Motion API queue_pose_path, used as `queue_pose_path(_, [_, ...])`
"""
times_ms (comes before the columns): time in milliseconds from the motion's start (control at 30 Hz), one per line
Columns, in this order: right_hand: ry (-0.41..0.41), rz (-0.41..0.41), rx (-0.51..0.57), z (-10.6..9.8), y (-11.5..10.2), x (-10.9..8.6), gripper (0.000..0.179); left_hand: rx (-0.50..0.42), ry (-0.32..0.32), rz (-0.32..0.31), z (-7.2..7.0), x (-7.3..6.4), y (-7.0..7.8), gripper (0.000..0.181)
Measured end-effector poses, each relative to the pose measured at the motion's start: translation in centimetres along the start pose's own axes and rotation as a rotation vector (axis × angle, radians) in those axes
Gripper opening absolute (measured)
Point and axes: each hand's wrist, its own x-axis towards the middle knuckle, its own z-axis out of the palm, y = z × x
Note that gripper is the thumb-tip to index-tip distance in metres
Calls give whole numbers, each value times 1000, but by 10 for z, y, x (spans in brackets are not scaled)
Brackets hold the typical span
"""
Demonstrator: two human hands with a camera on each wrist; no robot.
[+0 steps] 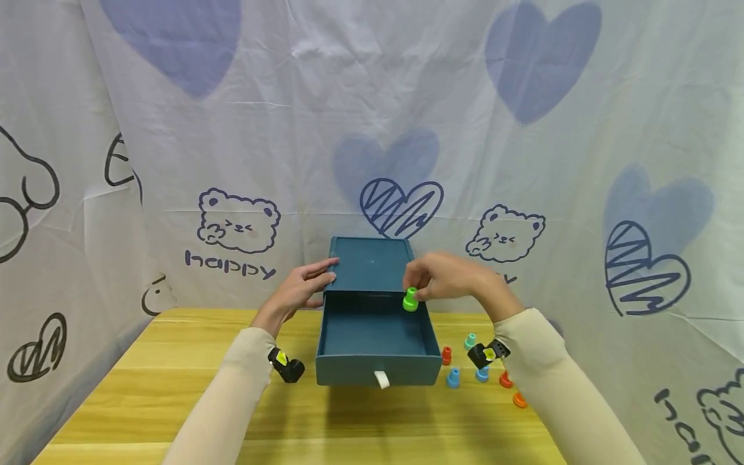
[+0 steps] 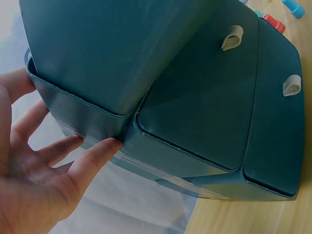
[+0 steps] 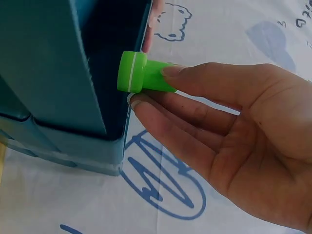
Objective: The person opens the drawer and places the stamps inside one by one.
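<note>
A dark teal drawer box (image 1: 372,263) stands on the table, its top drawer (image 1: 378,369) pulled out towards me. The drawer has a white pull tab (image 1: 382,379), and its visible inside is bare. My right hand (image 1: 447,276) pinches a small bright green stamp (image 1: 410,299) between thumb and fingers, above the drawer's back right part. In the right wrist view the stamp (image 3: 139,73) lies sideways, its wide end towards the drawer. Against the box's left side rests my left hand (image 1: 296,289), fingers extended; its fingertips (image 2: 113,144) touch the box wall in the left wrist view.
Right of the box several more small stamps stand on the wooden table (image 1: 192,387), among them a red one (image 1: 446,355), a blue one (image 1: 453,378), a mint one (image 1: 470,341) and an orange one (image 1: 520,400). A printed white cloth (image 1: 314,161) hangs behind.
</note>
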Motion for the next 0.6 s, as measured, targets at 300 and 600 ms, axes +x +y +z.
queue_pose_path(300, [-28,-51,-64,1,-15,17,8,5,-12,16,-1,1,-2,58])
queue_pose_path(600, [-87,-63,-120,11,-25,39,11,3,6,4,1,3,-3,57])
